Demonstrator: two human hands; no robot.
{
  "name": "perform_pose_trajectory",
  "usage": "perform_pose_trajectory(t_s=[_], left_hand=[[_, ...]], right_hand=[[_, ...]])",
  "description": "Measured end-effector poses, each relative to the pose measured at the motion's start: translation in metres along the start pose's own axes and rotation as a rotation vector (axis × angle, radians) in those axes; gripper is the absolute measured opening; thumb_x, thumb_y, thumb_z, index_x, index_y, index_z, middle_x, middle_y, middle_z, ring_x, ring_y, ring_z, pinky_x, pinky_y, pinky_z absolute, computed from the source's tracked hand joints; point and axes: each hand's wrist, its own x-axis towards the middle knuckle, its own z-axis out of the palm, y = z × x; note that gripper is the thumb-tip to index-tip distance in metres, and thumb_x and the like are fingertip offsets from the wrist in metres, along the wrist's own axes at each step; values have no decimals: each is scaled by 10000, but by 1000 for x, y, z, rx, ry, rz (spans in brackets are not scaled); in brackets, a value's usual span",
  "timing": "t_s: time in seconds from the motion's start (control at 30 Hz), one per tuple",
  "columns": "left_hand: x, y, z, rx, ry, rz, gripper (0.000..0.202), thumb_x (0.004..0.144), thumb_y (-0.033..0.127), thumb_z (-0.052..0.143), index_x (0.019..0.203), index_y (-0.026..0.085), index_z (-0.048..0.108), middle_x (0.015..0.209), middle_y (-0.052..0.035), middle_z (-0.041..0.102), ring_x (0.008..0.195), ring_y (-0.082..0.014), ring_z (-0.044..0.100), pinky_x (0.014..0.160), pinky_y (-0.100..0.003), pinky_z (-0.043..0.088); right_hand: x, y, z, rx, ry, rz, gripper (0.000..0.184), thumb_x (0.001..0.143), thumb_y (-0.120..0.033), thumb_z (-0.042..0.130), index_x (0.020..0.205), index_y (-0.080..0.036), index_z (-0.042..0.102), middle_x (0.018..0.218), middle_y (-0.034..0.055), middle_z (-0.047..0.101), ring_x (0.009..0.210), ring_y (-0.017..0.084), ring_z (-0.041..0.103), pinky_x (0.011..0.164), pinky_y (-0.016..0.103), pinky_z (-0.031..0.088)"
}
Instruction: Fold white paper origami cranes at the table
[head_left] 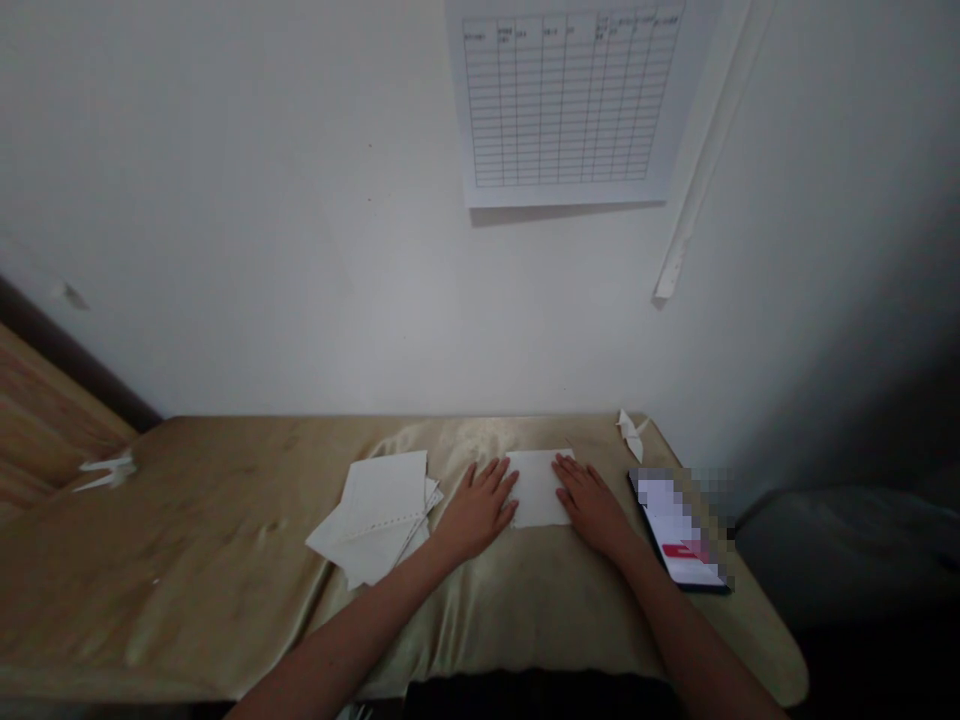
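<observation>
A small white sheet of paper (538, 490) lies flat on the gold tablecloth before me. My left hand (481, 505) rests on its left edge, fingers stretched out and apart. On the opposite edge lies my right hand (589, 500), palm down with its fingers extended. Neither hand grips anything. To the left of my left hand is a loose pile of white paper sheets (382, 510), fanned unevenly, the top ones overlapping at angles.
A phone (679, 535) with a lit screen lies right of my right hand. Behind it, near the wall, sits a folded paper bird (631, 435). Another folded white paper piece (111, 468) is at the far left. A printed table sheet (566, 110) hangs on the wall.
</observation>
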Motion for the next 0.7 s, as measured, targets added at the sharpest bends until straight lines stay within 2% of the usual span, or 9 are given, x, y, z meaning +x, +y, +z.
perform_pose_trajectory(t_s=[0.1, 0.2, 0.27, 0.33, 0.47, 0.57, 0.7], left_hand=[[4, 26, 4, 21, 37, -187, 487, 1010, 414, 316, 1437, 233, 464, 1529, -94, 434, 1427, -302, 355, 1175, -582, 238], [2, 53, 15, 0, 47, -317, 526, 990, 471, 331, 1448, 244, 459, 1537, -98, 419, 1434, -383, 314, 1139, -654, 246], [-3, 65, 23, -12, 53, -373, 570, 968, 516, 360, 1457, 237, 451, 1551, -116, 392, 1432, -437, 286, 1107, -679, 278], [-10, 70, 29, -12, 72, -362, 571, 968, 500, 369, 1474, 240, 425, 1575, -106, 350, 1451, -432, 246, 1128, -671, 256], [-19, 59, 26, -6, 69, -314, 509, 984, 408, 357, 1467, 262, 428, 1573, -81, 360, 1451, -360, 294, 1146, -610, 288], [-22, 40, 17, -7, 24, -212, 492, 998, 373, 348, 1473, 264, 411, 1572, -64, 366, 1458, -298, 303, 1156, -564, 302], [-28, 11, 9, 6, 7, -66, 492, 1013, 394, 348, 1501, 339, 343, 1588, -15, 338, 1458, -241, 317, 1179, -526, 269]], right_hand=[[0, 0, 1, 12, 1, 6, 525, 989, -335, 296, 1493, -204, 361, 1563, 70, 355, 1458, 176, 299, 1214, 450, 208], [0, 0, 1, 14, -5, 13, 524, 988, -330, 294, 1490, -197, 368, 1566, 65, 349, 1462, 176, 289, 1216, 448, 200], [0, 0, 1, 11, -8, 16, 524, 990, -325, 284, 1488, -185, 370, 1569, 63, 343, 1464, 174, 282, 1217, 444, 199], [0, -1, 0, 6, -9, 16, 525, 990, -319, 280, 1488, -177, 369, 1570, 64, 339, 1465, 174, 280, 1217, 441, 199], [0, -1, 0, -4, -4, 16, 524, 990, -314, 277, 1487, -178, 372, 1567, 66, 345, 1462, 177, 288, 1216, 442, 200], [-1, -1, 0, -16, -1, 17, 527, 996, -323, 256, 1490, -177, 366, 1568, 67, 344, 1463, 178, 284, 1215, 443, 200], [-2, -3, 0, -56, -4, 4, 547, 1000, -356, 233, 1510, -181, 324, 1588, 68, 299, 1477, 190, 251, 1216, 461, 181]])
